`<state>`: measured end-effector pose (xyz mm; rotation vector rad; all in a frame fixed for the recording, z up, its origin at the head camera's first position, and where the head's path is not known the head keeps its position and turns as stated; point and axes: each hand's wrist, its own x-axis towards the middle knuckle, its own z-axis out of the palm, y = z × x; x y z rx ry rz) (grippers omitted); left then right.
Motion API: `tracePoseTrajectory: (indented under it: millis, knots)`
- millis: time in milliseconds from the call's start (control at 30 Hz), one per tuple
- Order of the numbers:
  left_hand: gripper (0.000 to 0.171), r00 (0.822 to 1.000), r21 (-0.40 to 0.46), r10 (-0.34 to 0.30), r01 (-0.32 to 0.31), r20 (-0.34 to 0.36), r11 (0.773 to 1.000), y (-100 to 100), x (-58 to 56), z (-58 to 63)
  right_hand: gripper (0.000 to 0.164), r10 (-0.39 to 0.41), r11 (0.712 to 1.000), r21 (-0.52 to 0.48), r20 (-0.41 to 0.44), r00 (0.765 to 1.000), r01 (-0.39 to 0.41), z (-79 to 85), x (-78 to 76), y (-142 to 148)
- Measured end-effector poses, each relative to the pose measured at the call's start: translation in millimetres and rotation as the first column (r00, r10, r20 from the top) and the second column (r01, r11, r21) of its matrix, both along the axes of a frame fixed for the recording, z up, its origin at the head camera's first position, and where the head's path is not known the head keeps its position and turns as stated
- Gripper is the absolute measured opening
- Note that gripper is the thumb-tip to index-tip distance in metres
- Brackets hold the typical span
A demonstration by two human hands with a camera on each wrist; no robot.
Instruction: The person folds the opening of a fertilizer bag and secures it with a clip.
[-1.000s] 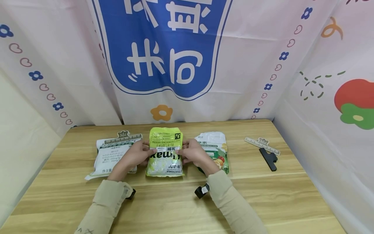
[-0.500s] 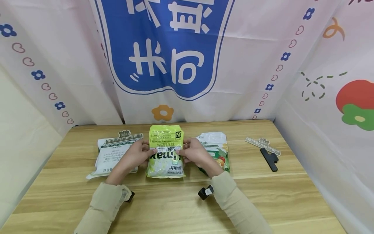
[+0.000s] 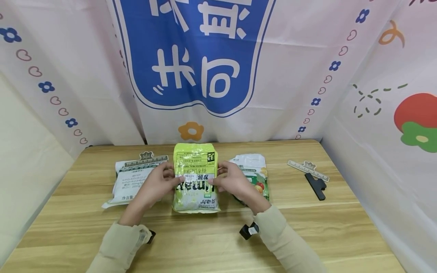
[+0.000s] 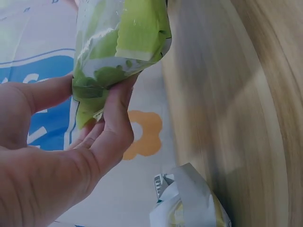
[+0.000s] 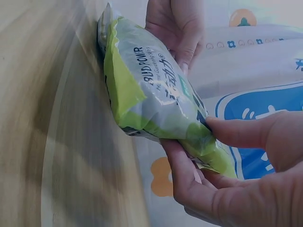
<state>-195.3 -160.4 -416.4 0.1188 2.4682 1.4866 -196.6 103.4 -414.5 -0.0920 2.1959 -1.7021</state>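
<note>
By the bench's (image 3: 198, 242) back-left corner a white bag (image 3: 132, 182) already wears its clip (image 3: 146, 160), the left hand (image 3: 157, 185) and right hand (image 3: 235, 180) pinch a green bag (image 3: 195, 178) toward the back edge, unclipped like the fruit bag (image 3: 256, 172), while a silver clip (image 3: 308, 170) and black clip (image 3: 315, 186) lie loose near the right edge.

The counter (image 3: 201, 242) had a pale wood-grain top with darker streaks running along it and a rounded far right corner. On its left part lay a white printed bag (image 3: 131, 184), with a patterned clip (image 3: 146, 161) across its far edge. Right of centre lay a white-and-green bag (image 3: 252, 172) bearing pictured fruit, partly hidden in the head view. Well apart, farther right, a loose pale clip (image 3: 308, 170) lay aslant, a black clip (image 3: 316, 186) just beside it on the near side.
</note>
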Motion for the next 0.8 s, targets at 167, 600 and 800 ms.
tracePoseTrajectory:
  millis: [167, 600, 800]
  knots:
    - [0.059, 0.998, -0.01, 0.021, -0.022, -0.061, 1.0, 1, 9.8, 3.8, 0.061, 0.013, 1.0, 0.003, -0.03, 0.999, -0.012, 3.1, 9.6, 6]
    - [0.055, 0.985, 0.031, 0.05, -0.045, -0.164, 0.998, 8, 35.0, 4.5, 0.048, 0.025, 1.0, -0.002, -0.092, 0.995, -0.025, 4.2, 31.0, 24]
    - [0.054, 0.986, 0.029, 0.046, -0.042, -0.158, 0.999, 11, 45.7, 3.8, 0.039, 0.032, 0.998, 0.053, -0.127, 0.991, -0.025, 2.8, 39.2, 29]
